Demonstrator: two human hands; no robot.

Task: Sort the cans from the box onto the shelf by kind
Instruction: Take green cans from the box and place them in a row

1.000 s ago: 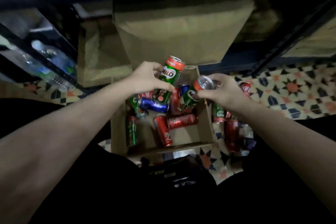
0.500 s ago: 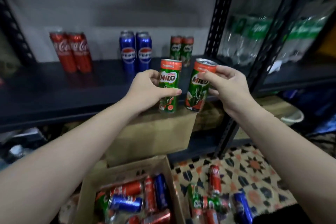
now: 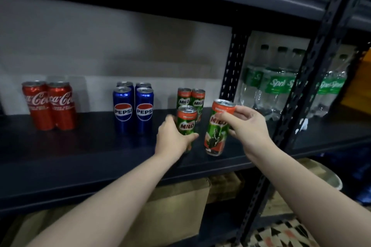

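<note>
Two Milo cans: left hand (image 3: 174, 136) grip clamped on one (image 3: 186, 121), right hand (image 3: 248, 126) on other (image 3: 217, 128).
Aim: probably joining Milo pair (image 3: 191, 99) on shelf (image 3: 80, 146), by kind.

Clear plastic bottles with green Sprite labels (image 3: 279, 84) stand in a row in the bay right of the black perforated metal upright (image 3: 233, 64), brown cardboard boxes (image 3: 176, 206) sit below, and patterned floor tiles (image 3: 281, 234) show at bottom right.
</note>
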